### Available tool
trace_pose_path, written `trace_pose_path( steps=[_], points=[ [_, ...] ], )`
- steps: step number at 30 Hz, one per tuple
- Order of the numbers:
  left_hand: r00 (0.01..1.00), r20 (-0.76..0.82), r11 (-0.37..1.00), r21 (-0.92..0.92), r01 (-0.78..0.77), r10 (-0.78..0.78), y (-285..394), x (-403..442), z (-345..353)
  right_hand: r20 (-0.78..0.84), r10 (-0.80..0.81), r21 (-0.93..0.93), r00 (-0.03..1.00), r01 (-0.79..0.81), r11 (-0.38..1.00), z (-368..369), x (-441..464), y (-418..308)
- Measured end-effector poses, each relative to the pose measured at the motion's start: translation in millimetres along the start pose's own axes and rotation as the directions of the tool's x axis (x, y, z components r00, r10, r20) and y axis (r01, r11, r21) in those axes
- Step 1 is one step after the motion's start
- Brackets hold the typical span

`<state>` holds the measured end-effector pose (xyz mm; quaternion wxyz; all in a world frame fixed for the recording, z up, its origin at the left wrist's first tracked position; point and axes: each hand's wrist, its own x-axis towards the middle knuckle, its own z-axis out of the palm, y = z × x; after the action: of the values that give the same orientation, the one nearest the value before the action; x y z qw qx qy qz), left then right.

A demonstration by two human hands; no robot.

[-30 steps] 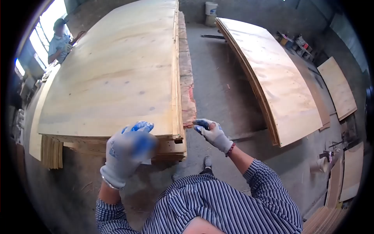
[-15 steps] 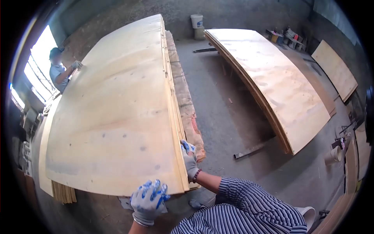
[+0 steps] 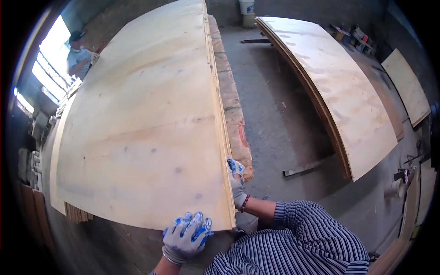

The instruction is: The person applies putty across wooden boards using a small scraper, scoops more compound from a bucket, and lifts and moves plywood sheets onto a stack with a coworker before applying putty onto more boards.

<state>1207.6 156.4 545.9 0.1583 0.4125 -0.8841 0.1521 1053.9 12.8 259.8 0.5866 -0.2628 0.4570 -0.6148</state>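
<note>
A large, pale plywood sheet (image 3: 142,133) with small dark spots lies on top of a stack at the left. My left hand (image 3: 184,238), in a grey glove with blue-coated fingers, rests at the sheet's near edge with the fingers apart over it. Its thumb is hard to make out. At the right side edge of the stack is my right hand (image 3: 237,181), gloved the same way, its fingers bent against the sheet edges. The stack hides part of those fingers. A dark red bead bracelet (image 3: 245,202) circles my right wrist.
A co-worker (image 3: 80,55) stands at the stack's far left side, hands near its edge. Another plywood stack (image 3: 330,87) sits to the right, raised off the floor. Rough-edged boards (image 3: 231,101) protrude beneath the left stack. A white bucket (image 3: 246,7) stands at the back wall.
My left hand has moved up and right onto the sheet's near edge. My right hand stays at the side edge. The view has shifted, so the stacks appear farther right and higher.
</note>
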Motion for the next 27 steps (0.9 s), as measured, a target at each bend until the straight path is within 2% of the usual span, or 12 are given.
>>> trace_pose_path(
  steps=[6,9,12,14,19,21,24,27],
  points=[
    [0.962,0.128,0.970,-0.023,-0.241,0.242,-38.6,16.6,-13.0,0.030,0.033,-0.018,0.999,-0.032,0.999,6.7,9.1,45.2],
    [0.941,0.130,0.950,-0.038,-0.310,0.312,-37.1,13.7,-11.0,0.038,0.054,-0.042,0.998,-0.052,0.998,-0.9,8.0,74.6],
    [0.941,0.121,0.948,-0.081,-0.308,0.317,-27.7,22.9,-4.0,0.060,0.097,-0.049,0.994,-0.094,0.994,-16.6,4.0,87.2],
    [0.945,0.141,0.951,-0.135,-0.279,0.297,-16.7,26.3,-0.9,0.105,0.159,-0.043,0.982,-0.155,0.987,-29.6,-1.6,76.7],
    [0.946,0.090,0.945,-0.133,-0.299,0.312,3.1,82.4,16.3,0.238,0.244,-0.125,0.940,-0.220,0.968,-43.9,-17.4,44.2],
    [0.968,-0.032,0.956,-0.151,-0.252,0.250,2.9,105.2,28.0,0.312,0.248,-0.173,0.917,-0.202,0.964,-25.9,-22.4,24.0],
    [0.975,0.003,0.952,-0.216,-0.216,0.222,-13.3,139.2,40.9,0.477,0.217,-0.266,0.852,-0.096,0.959,10.0,-22.6,-16.2],
    [0.982,0.019,0.971,-0.158,-0.180,0.186,30.8,151.3,32.1,0.675,0.169,-0.335,0.718,0.094,0.938,-7.9,-40.2,-86.6]
  ],
)
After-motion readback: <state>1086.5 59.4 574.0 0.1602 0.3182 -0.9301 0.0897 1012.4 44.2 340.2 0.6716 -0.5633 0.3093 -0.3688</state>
